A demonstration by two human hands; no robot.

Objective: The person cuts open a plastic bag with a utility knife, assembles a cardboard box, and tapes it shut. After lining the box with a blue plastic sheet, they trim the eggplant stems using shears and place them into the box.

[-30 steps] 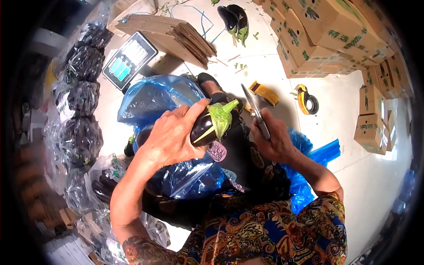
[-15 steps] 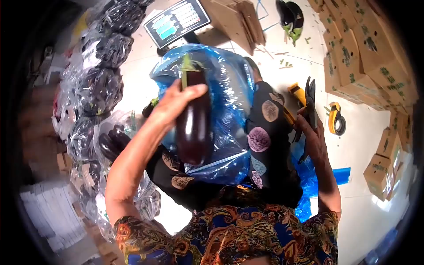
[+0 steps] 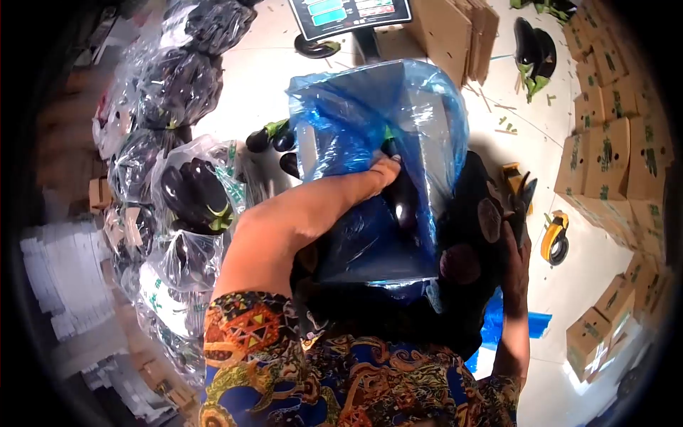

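Observation:
My left hand (image 3: 384,174) is closed around the upper part of a dark purple eggplant (image 3: 404,203), inside a box lined with a blue plastic bag (image 3: 348,242). The eggplant lies lengthwise, its green stem end pointing away from me. Close by my right thigh, my right hand (image 3: 515,252) is closed on a pair of dark-bladed shears (image 3: 525,196), blades pointing away from me. Part of its grip is in shadow. Beside the shears shows a yellow piece (image 3: 511,174) whose kind I cannot make out.
Bagged eggplants (image 3: 192,192) line the left side. Loose eggplants (image 3: 267,136) lie left of the box, and more (image 3: 535,53) at the upper right. A scale display (image 3: 348,16) stands behind. A yellow tape dispenser (image 3: 555,238) and cardboard boxes (image 3: 597,156) are at right.
My left hand has lowered the eggplant into the blue-lined box and moved right in view. The box interior now shows. My right hand still has the shears, lower in view.

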